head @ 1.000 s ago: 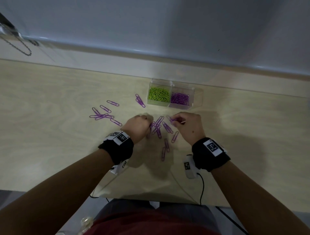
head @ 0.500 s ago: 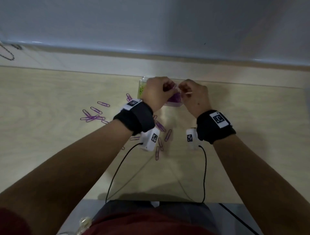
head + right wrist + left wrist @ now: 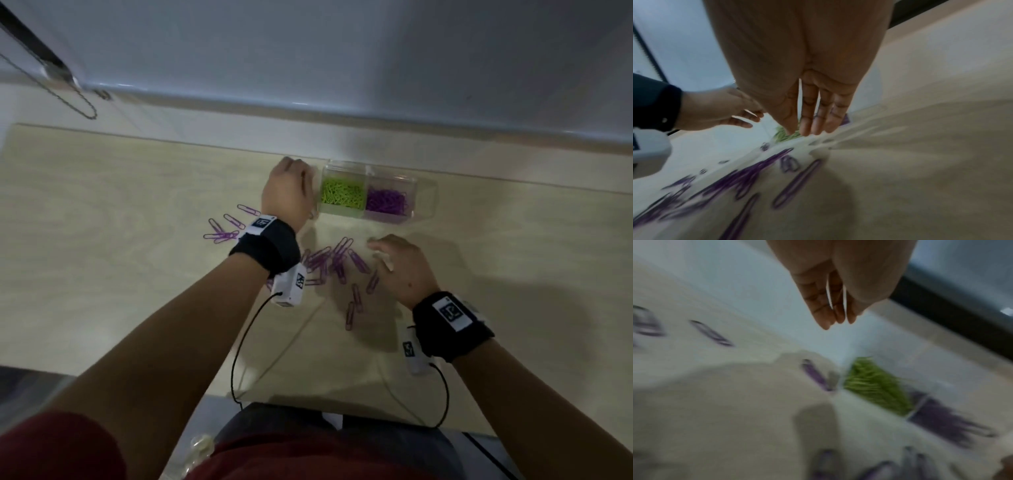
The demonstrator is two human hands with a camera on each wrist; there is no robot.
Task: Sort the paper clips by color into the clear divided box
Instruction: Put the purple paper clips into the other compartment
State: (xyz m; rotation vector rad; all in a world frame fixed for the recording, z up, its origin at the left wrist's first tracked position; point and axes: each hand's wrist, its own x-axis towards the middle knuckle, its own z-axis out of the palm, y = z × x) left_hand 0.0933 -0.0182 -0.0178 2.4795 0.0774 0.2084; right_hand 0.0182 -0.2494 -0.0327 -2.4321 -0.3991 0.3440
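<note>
The clear plastic divided box [image 3: 424,192] sits upper centre of the head view on the pale wooden table [image 3: 102,240], lime-green paper clips [image 3: 342,193] heaped in its left compartment, purple paper clips [image 3: 387,202] in its right; loose purple wire paper clips [image 3: 337,260] lie scattered below it; the left hand [image 3: 287,192], fingers straight and together, holds nothing beside the box; the right hand [image 3: 400,267] hovers flat, fingers extended

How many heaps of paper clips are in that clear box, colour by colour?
Green heap: 1
Purple heap: 1
Total: 2 heaps in the clear divided box.
On the table, the loose purple paper clips overlap too much to count.
</note>
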